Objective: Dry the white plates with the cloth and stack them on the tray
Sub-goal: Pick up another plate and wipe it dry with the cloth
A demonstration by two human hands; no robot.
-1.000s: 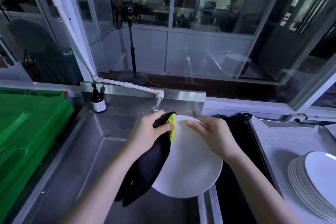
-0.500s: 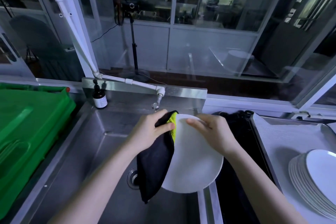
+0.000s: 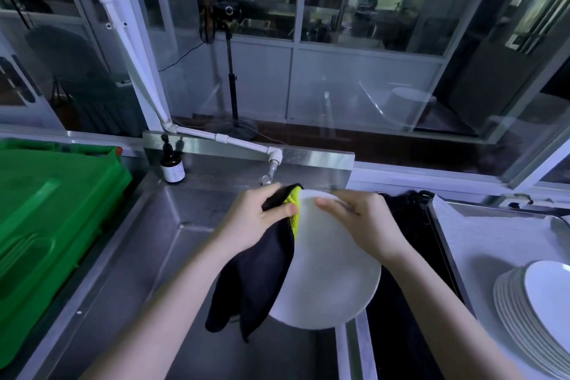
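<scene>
White plate (image 3: 327,271), above the sink (image 3: 191,225), is mid-drying: left hand (image 3: 256,219) pinches the cloth (image 3: 256,281) on its rim, right hand (image 3: 367,225) grips it; stacking follows.

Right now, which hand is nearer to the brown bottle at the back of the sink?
Left. The left hand, gripping the black and yellow cloth, is to the right of and in front of the brown bottle. The right hand, holding the white plate, is farther right.
</scene>
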